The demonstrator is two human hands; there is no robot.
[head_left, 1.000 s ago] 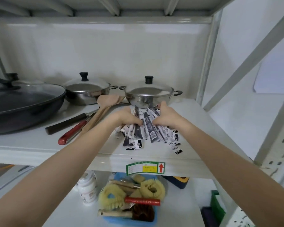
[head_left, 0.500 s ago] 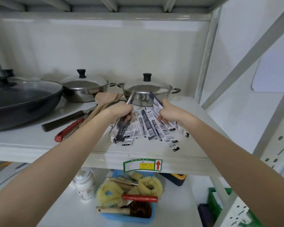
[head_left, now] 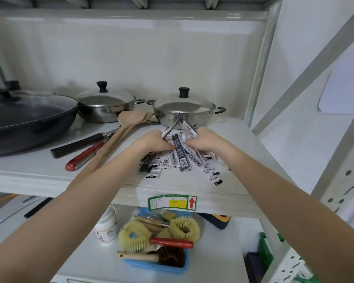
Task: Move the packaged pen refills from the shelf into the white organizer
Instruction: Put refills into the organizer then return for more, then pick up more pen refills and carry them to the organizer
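Several packaged pen refills (head_left: pixel 182 158), slim black-and-white sleeves, lie fanned out on the white shelf (head_left: pixel 49 170) in front of a steel pot. My left hand (head_left: pixel 153 142) grips a bunch of them from the left, with a few packets sticking up past its fingers. My right hand (head_left: pixel 202 139) presses in from the right and holds other packets, its fingers curled around them. The two hands nearly touch over the middle of the pile. No white organizer is in view.
Behind the pile stand two lidded steel pots (head_left: pixel 184 111) and a dark wok (head_left: pixel 25 119). A wooden spatula (head_left: pixel 119 137), a dark-handled knife (head_left: pixel 78 144) and a red-handled tool (head_left: pixel 84 156) lie to the left. A blue bin of brushes (head_left: pixel 157 242) and a white bottle (head_left: pixel 105 229) sit on the shelf below.
Both hands have moved inward toward each other, bunching the spread packets together at the middle of the pile. The packets lifted by the hands have come back down close to the shelf.
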